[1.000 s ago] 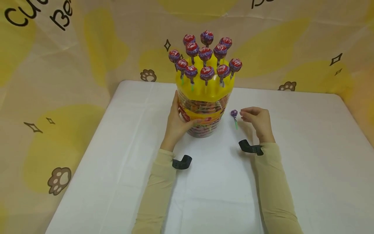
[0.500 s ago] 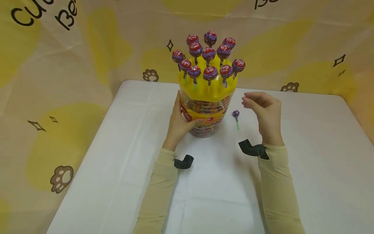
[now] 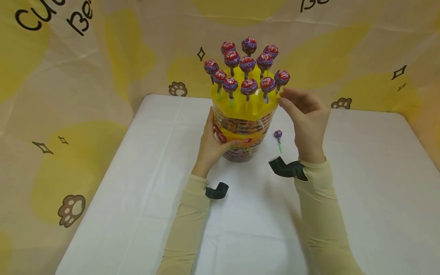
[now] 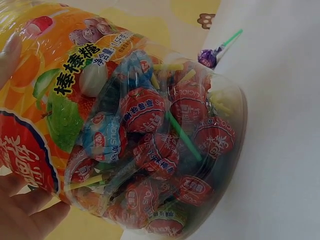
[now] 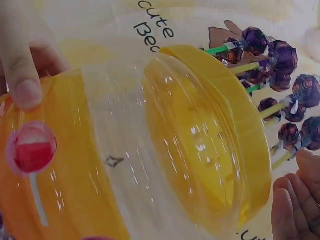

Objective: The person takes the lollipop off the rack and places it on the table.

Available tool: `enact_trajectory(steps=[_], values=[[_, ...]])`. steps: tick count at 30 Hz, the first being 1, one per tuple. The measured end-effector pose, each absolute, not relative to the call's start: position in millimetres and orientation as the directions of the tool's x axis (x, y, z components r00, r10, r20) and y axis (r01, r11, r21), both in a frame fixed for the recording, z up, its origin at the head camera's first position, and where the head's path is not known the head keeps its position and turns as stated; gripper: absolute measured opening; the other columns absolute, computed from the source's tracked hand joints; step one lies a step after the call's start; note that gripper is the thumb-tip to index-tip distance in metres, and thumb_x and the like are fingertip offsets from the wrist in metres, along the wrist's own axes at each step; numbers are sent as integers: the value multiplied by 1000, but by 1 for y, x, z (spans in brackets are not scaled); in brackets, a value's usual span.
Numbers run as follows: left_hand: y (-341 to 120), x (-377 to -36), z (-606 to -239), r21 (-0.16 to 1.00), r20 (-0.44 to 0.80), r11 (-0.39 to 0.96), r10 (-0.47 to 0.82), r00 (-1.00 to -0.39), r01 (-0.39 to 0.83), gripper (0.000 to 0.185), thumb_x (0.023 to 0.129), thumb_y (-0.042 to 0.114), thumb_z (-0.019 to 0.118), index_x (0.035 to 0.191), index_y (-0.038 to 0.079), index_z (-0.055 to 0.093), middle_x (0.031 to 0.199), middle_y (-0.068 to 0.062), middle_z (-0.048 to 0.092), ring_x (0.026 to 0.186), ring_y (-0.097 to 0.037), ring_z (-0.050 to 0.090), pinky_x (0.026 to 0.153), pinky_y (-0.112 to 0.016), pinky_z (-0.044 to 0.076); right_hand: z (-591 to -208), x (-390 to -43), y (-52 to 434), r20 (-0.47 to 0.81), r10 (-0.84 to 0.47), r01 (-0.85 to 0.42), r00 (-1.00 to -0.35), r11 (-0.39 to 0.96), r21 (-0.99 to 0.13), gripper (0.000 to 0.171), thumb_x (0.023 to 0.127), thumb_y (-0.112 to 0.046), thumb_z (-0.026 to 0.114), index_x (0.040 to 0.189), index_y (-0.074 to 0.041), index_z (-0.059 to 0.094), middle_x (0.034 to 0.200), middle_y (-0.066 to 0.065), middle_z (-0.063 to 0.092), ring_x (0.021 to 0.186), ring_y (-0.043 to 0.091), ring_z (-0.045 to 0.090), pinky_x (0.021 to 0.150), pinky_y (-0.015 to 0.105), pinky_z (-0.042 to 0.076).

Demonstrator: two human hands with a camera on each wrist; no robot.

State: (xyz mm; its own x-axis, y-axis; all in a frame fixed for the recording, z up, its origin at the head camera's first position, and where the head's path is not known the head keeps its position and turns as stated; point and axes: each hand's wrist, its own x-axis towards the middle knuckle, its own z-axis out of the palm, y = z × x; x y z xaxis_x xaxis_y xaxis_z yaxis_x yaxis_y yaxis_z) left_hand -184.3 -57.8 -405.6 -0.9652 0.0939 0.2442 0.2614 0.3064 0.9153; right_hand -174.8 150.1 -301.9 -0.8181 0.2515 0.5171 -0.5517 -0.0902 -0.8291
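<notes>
The left hand (image 3: 212,142) grips the near left side of the lollipop jar (image 3: 242,131), standing mid-counter (image 3: 137,160). The right hand (image 3: 307,114), fingers loosely spread and holding nothing, hovers beside the jar's yellow lid (image 3: 245,106). A loose purple lollipop (image 3: 278,135) lies right of the jar.
</notes>
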Motion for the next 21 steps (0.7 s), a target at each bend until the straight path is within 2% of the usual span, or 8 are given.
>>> enact_trajectory(steps=[6,15,21], values=[[-58,-184,-404,922,226,302,95,-970,244,108,77,23,80,153,16,4,156,-7,18,139,-24,24,113,-43,26,-298,-176,141,521,253,-555,-815,-84,-827,14,81,6,69,94,2,72,93,11,68,89,26,64,86,30,54],[-56,-185,-405,922,219,305,99,-971,239,108,77,24,80,153,16,4,156,-7,18,140,-24,24,113,-43,25,-300,-180,139,540,284,-580,-793,-80,-810,11,79,6,71,89,4,72,89,12,68,82,25,65,82,29,55],[-58,-186,-406,917,222,318,90,-971,239,109,76,24,81,153,16,3,156,-7,18,139,-25,25,112,-43,27,-299,-184,135,529,305,-572,-792,-70,-817,9,79,5,72,84,-1,73,87,13,68,80,25,64,81,29,55]])
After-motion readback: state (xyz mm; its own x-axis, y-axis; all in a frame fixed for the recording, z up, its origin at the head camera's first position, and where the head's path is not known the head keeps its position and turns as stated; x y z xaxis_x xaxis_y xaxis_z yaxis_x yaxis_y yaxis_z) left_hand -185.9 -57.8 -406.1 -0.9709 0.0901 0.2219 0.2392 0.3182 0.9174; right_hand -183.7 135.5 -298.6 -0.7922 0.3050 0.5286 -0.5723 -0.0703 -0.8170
